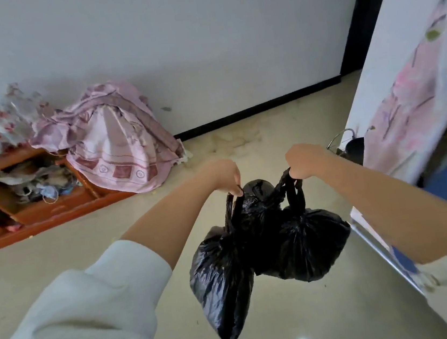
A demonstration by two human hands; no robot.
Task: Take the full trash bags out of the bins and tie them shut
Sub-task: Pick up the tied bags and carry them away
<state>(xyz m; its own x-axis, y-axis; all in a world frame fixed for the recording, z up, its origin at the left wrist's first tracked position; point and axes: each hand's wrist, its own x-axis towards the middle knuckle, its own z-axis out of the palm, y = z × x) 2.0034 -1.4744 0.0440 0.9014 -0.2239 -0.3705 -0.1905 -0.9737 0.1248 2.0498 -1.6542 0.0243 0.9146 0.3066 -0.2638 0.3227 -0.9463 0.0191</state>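
Black trash bags hang in the air in front of me, above the beige floor. My left hand (pixel 224 176) grips the handles of a long, full black bag (pixel 222 282) that hangs lowest. My right hand (pixel 304 160) grips the handle loops of another bulging black bag (pixel 310 243). A third black bundle (pixel 256 193) sits between the two hands; I cannot tell which hand carries it. The bags' necks look gathered below the handles. A dark bin (pixel 353 149) with a wire handle stands on the floor just beyond my right hand.
A low wooden shelf unit (pixel 53 212) full of clutter runs along the left, with a pink cloth (pixel 117 143) heaped over its end. A white wall with black skirting is ahead. At the right stands a panel with a pink flower pattern (pixel 410 95).
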